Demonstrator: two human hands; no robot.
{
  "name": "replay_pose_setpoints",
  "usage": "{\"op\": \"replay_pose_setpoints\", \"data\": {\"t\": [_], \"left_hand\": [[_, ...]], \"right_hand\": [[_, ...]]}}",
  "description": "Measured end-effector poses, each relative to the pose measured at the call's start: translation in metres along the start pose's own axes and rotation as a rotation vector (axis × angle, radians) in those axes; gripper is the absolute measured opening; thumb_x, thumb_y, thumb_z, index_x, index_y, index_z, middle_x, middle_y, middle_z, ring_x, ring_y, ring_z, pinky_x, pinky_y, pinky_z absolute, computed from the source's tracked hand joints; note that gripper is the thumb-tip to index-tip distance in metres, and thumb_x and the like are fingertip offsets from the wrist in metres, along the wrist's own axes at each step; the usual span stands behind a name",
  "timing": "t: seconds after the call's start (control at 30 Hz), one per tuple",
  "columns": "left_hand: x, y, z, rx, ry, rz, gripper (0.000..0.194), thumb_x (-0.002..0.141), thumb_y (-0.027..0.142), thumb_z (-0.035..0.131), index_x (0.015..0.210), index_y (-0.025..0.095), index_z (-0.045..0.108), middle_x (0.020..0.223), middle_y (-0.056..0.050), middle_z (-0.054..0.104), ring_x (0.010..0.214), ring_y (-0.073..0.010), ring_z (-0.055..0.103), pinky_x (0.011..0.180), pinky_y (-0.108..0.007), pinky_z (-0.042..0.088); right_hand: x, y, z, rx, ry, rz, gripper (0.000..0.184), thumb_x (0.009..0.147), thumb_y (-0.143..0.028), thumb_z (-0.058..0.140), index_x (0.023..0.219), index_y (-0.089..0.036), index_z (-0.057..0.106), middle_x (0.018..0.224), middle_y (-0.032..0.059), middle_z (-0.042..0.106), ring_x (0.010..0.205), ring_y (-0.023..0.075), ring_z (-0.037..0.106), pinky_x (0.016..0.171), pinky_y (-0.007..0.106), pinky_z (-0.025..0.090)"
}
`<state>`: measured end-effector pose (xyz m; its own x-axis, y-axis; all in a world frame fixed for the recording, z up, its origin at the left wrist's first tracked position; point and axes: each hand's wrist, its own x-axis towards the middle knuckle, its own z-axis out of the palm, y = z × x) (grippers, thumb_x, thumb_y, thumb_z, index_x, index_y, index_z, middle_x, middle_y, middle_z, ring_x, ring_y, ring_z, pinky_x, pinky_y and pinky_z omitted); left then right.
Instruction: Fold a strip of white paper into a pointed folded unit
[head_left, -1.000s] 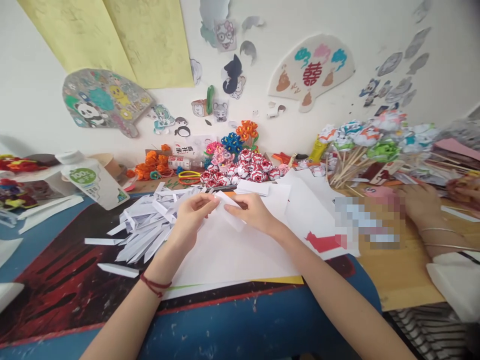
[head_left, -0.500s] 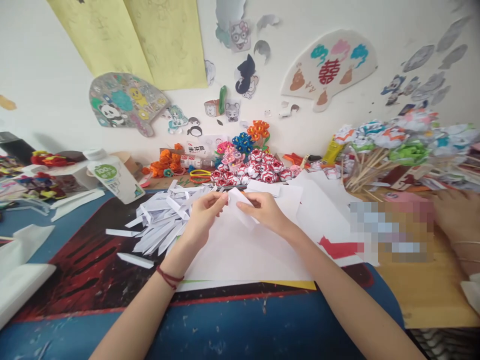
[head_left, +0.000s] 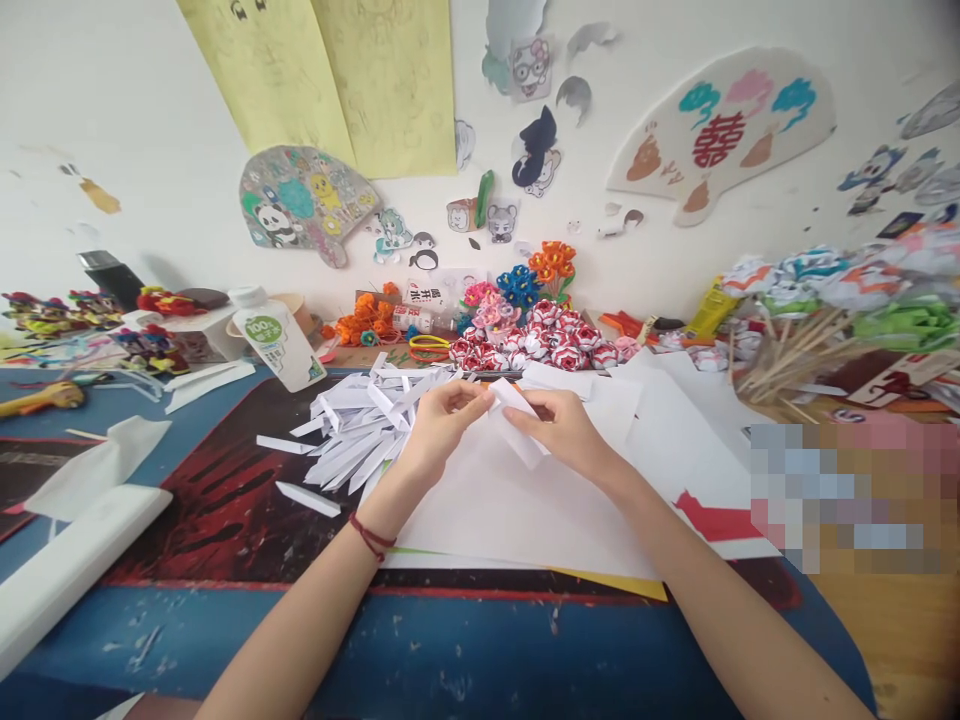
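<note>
Between my two hands is a small white strip of folded paper [head_left: 521, 432], slanting down to the right above larger white sheets [head_left: 517, 510]. My left hand [head_left: 448, 425] pinches its upper left end between thumb and fingers. On the other side, my right hand [head_left: 559, 425] grips the strip with the thumb on top and the fingers behind. A heap of narrow folded paper strips [head_left: 367, 420] lies just left of my left hand, with a couple of loose ones beside it.
A white bottle [head_left: 277, 340] leans behind the heap. Red-and-white paper flowers [head_left: 555, 335] and orange flowers [head_left: 367, 318] line the wall. Flowers on wooden sticks [head_left: 780, 350] stand at right. A long white block [head_left: 82, 570] lies at left, and red paper [head_left: 720, 520] at right.
The view has turned left, so everything sits further right. Both hands keep hold of the paper strip in nearly the same pose. The other person's hand at right has gone out of view.
</note>
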<state>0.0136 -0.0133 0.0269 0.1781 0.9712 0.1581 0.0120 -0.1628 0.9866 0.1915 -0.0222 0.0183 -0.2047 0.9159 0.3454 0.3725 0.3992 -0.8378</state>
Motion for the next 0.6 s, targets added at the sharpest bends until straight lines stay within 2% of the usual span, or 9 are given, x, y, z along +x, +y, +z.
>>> {"op": "replay_pose_setpoints", "data": {"t": [0.33,0.6], "left_hand": [[0.0007,-0.0055,-0.0013,0.073,-0.005,0.071,0.026,0.075,0.039,0.071,0.076,0.014,0.063,0.074,-0.001,0.061,0.068,-0.0109,0.051,0.061,-0.023,0.034],[0.0015,-0.0043,-0.0015,0.110,0.004,0.100,0.026,0.074,0.040,0.071,0.074,0.015,0.063,0.072,-0.001,0.060,0.063,-0.0097,0.048,0.055,-0.022,0.032]], "right_hand": [[0.0001,-0.0023,-0.0019,-0.036,-0.023,-0.045,0.043,0.081,-0.051,0.055,0.064,-0.012,0.064,0.057,-0.0002,0.047,0.057,0.0120,0.039,0.051,0.025,0.026],[0.0004,0.0006,-0.0017,-0.024,-0.047,-0.036,0.042,0.082,-0.050,0.055,0.064,-0.012,0.062,0.059,-0.0004,0.045,0.057,0.0111,0.036,0.050,0.025,0.025]]}}
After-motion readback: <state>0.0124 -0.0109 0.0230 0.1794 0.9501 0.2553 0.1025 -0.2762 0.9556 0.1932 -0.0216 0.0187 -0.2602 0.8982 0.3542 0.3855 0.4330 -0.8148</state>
